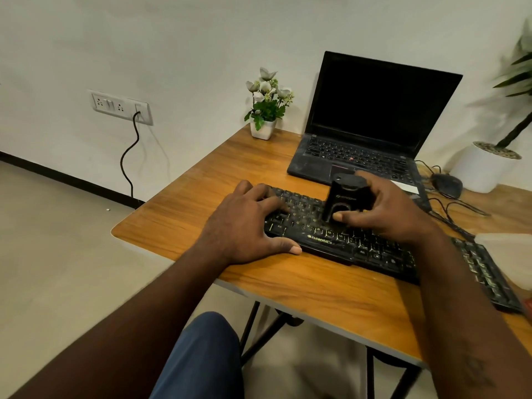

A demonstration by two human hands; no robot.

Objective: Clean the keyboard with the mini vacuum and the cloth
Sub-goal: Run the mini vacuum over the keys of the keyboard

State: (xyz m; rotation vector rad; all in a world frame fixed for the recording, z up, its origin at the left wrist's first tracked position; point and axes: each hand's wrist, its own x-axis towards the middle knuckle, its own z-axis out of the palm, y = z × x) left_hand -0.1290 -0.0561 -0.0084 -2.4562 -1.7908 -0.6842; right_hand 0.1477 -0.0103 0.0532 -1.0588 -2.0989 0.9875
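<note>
So the black Zebronics keyboard (339, 243) sits at an angle on the wooden desk (302, 286), near the front edge, and its keys look pretty dusty. The right hand (388, 208) has the black mini vacuum (342, 197) standing upright on the middle rows of keys. The grip is wrapped round the body, thumb across the front near the bottom and fingers curled behind it. The left hand (247, 223) is flat on the left end of the keyboard, grip spread, fingers lying over the keys and the thumb down along the front edge, holding nothing. Just behind the keyboard there's an open laptop (374, 110) with a dark screen, and a little flower pot (263, 129) sits at the back corner to its left. Right of the laptop are a mouse (447, 184) with tangled wires and a white planter (480, 171). Some pale thing (506, 249) overlaps the keyboard's right end, too blurry to tell what it is. A wall socket (121, 106) on the left has a black cable (129, 156) hanging down.
</note>
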